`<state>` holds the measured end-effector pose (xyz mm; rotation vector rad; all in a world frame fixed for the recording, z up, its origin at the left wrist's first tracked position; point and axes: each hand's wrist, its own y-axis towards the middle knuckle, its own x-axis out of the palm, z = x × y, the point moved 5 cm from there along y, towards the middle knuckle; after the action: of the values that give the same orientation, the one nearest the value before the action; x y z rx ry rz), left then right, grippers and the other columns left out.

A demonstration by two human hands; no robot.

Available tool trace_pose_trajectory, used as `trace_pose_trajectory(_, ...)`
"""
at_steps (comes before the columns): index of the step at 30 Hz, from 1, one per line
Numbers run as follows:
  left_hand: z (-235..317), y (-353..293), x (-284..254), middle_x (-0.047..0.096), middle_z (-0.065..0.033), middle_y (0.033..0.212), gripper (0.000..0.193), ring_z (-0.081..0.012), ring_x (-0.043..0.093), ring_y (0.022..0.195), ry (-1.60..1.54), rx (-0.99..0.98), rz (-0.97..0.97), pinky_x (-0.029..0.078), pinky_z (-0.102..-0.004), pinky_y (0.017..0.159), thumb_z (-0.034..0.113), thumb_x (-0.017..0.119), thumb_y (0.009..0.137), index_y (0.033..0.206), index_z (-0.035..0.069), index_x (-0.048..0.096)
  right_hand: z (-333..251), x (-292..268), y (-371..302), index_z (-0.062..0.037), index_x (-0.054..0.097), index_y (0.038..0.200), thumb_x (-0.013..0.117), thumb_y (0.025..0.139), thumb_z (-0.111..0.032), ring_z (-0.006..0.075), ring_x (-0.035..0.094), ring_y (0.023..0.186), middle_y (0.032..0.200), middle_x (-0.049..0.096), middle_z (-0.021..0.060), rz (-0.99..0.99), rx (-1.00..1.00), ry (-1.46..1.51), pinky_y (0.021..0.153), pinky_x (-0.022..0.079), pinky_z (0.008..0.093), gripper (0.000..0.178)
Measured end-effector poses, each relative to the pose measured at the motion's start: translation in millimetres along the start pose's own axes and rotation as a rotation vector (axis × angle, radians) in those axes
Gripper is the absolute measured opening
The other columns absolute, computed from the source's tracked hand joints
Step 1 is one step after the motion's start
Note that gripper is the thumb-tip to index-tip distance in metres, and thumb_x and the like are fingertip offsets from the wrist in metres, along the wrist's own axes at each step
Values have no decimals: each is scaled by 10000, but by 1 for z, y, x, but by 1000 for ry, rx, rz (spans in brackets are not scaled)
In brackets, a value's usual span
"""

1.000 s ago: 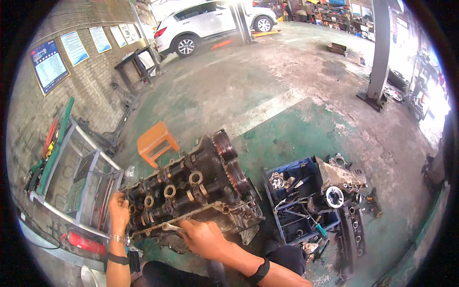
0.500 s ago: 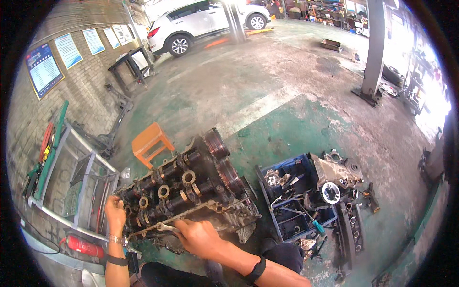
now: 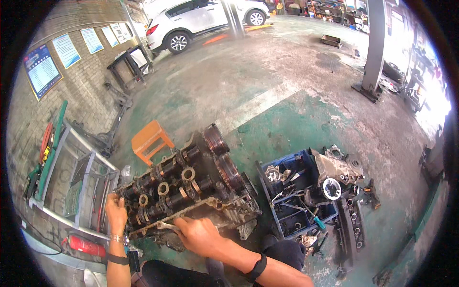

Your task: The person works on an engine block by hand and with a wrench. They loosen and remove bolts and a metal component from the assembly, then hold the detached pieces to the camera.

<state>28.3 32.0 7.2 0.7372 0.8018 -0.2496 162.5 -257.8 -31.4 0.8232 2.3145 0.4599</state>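
With our right hand (image 3: 197,235) we clenched our fingers (image 3: 180,223) round a pale metal tool (image 3: 168,226), which pointed left along the near edge of a grimy engine (image 3: 195,192). The engine lay just beyond those fingers and stretched to both sides of them. We had our left hand (image 3: 116,214) at its left end, fingers curled; we could not tell whether they gripped anything. Right of the right fingers, we had a blue box (image 3: 302,157) of metal parts (image 3: 273,173); beyond the left fingers, an orange stool (image 3: 146,136).
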Motion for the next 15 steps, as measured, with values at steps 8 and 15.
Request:
trace_pose_trajectory(8,21,-9,-5,626,-178,851,181,-286,608,768,85,46,9,471,-370,714,-54,611,822,997,-41,566,-3,-2,0,-23,515,861,588,805,-125,404,621,634,779,622,190,-10,15,-11,550,499,496,137)
trace_pose_trajectory(15,19,-7,-4,614,-201,831,161,-317,601,738,90,75,24,457,-388,682,-50,614,818,968,-44,557,-3,-4,0,-24,517,861,584,817,-132,402,621,630,774,622,188,-14,7,-16,549,499,494,134)
